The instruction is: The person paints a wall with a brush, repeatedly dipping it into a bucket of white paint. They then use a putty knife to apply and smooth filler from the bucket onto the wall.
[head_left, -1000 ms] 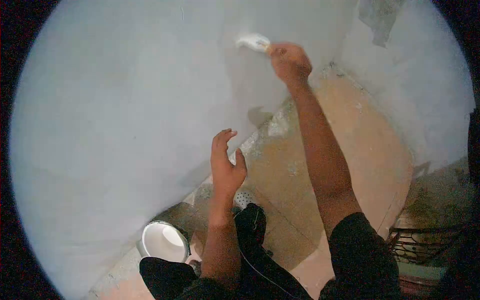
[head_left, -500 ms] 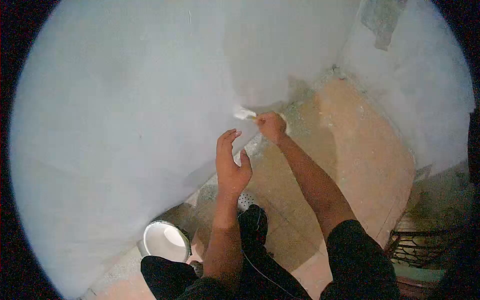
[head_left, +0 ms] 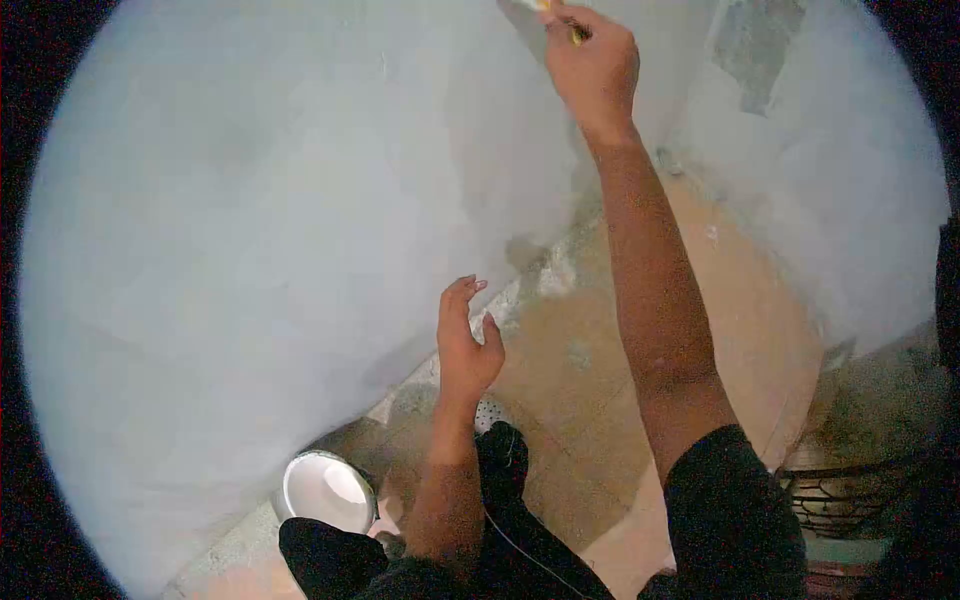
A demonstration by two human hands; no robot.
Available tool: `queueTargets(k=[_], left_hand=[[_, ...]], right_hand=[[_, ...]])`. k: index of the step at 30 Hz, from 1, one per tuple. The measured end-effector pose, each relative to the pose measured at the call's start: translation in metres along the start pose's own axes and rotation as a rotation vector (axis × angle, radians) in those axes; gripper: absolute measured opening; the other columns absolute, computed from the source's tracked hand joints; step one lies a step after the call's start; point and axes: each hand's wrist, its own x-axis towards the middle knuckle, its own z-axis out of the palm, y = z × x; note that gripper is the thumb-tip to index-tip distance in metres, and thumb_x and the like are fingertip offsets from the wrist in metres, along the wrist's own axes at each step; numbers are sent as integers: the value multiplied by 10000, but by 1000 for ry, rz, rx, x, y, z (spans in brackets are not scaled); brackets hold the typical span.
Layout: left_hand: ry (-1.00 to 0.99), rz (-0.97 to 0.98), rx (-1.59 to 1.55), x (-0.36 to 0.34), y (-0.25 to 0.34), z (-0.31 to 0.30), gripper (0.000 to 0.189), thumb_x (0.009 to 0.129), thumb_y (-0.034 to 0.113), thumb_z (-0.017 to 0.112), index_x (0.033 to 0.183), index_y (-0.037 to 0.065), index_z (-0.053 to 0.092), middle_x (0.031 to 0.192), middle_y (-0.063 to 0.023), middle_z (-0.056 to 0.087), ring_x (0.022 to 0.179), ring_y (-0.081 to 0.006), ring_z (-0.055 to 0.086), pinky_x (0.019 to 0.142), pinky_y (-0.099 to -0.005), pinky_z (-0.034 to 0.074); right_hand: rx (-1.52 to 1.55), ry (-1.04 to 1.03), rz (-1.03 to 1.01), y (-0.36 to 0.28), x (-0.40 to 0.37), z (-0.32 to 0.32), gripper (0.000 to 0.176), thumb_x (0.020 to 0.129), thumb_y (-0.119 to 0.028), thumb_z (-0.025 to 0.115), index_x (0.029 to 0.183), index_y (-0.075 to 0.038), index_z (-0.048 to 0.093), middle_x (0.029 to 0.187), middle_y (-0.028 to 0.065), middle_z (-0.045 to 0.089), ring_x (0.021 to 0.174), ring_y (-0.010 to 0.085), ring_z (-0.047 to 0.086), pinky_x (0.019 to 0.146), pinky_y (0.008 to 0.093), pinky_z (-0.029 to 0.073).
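My right hand [head_left: 595, 65] is wrapped round the handle of a paintbrush [head_left: 578, 33] high up against the pale wall [head_left: 250, 200]. The brush's head is mostly cut off by the top edge of the view. Lower down, my left hand [head_left: 470, 340] is held in the air near the foot of the wall, its fingers curved and apart with nothing in them. A white bucket [head_left: 287, 488] stands on the floor by my knee, and its inside looks white.
Along the wall's foot runs a rough, patchy edge above the tan floor [head_left: 560, 430]. A grey unpainted-looking patch [head_left: 758, 50] marks the side wall. Dark metalwork [head_left: 850, 490] stands at the lower right. My shoe [head_left: 490, 412] is close to the wall.
My right hand has swung up and away from the wall's foot with the paintbrush, to the top of the view. My left hand has dropped slightly and keeps its shape.
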Motion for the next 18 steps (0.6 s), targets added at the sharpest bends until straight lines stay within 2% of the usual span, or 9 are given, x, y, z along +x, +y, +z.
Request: queueTargets(k=[1, 3, 5, 7, 11, 14, 15, 17, 18], left_hand=[[-6, -19, 5, -1, 0, 0, 474, 752, -84, 557, 1205, 50, 515, 1282, -212, 500, 1223, -406, 475, 1033, -461, 383], [11, -26, -9, -1, 1, 1, 476, 753, -84, 552, 1208, 52, 514, 1281, -211, 500, 1221, -404, 477, 1033, -459, 383], [18, -32, -25, -6, -6, -13, 479, 753, -85, 548, 1210, 54, 513, 1280, -209, 499, 1219, -402, 478, 1033, -457, 384], [46, -33, -4, -6, -11, -24, 506, 762, -102, 561, 1219, 114, 518, 1301, -141, 507, 1204, -316, 514, 895, -419, 489], [78, -4, -10, -7, -13, -18, 506, 762, -104, 556, 1218, 112, 523, 1300, -143, 508, 1206, -317, 513, 898, -422, 489], [83, -47, -15, -9, -10, -28, 500, 762, -104, 556, 1211, 114, 529, 1308, -140, 506, 1208, -317, 512, 896, -422, 491], [76, -60, -12, -11, -13, -37, 498, 760, -105, 557, 1207, 114, 531, 1310, -140, 505, 1208, -317, 512, 897, -422, 491], [70, -70, -11, -11, -13, -36, 496, 758, -106, 558, 1203, 114, 533, 1312, -140, 505, 1209, -317, 512, 897, -422, 492], [72, -69, -10, -11, -14, -37, 506, 754, -106, 545, 1217, 95, 519, 1303, -161, 497, 1203, -341, 507, 907, -427, 477]], right_hand=[[131, -20, 21, 5, -6, 6, 204, 858, -240, 666, 943, -68, 734, 787, 147, 696, 705, 227, 668, 685, 344, 513], [161, -281, 187, 10, -40, 27, 175, 884, -162, 641, 945, -12, 705, 744, 146, 678, 638, 176, 616, 620, 317, 486], [334, -291, 177, 3, -104, 58, 210, 890, -212, 592, 929, -33, 695, 777, 217, 640, 694, 396, 630, 638, 450, 490], [318, -321, 234, -8, -168, 64, 190, 888, -187, 591, 924, -18, 671, 762, 227, 623, 681, 423, 608, 627, 461, 486], [129, -686, 327, 27, -274, 55, 127, 858, -118, 591, 908, -40, 678, 820, 211, 643, 768, 410, 629, 644, 464, 498], [57, -712, 306, 36, -303, 52, 117, 825, -136, 612, 871, -69, 695, 865, 181, 665, 806, 384, 642, 654, 465, 511], [-58, -727, 324, 39, -307, 63, 109, 787, -177, 646, 814, -86, 699, 848, 151, 667, 805, 368, 645, 683, 472, 518], [-278, -816, 260, 11, -247, 51, 110, 778, -189, 651, 771, -85, 685, 810, 141, 657, 774, 364, 641, 685, 488, 516], [-293, -688, 217, 0, -217, 50, 117, 780, -196, 651, 763, -84, 678, 790, 142, 651, 762, 361, 639, 676, 489, 515]])
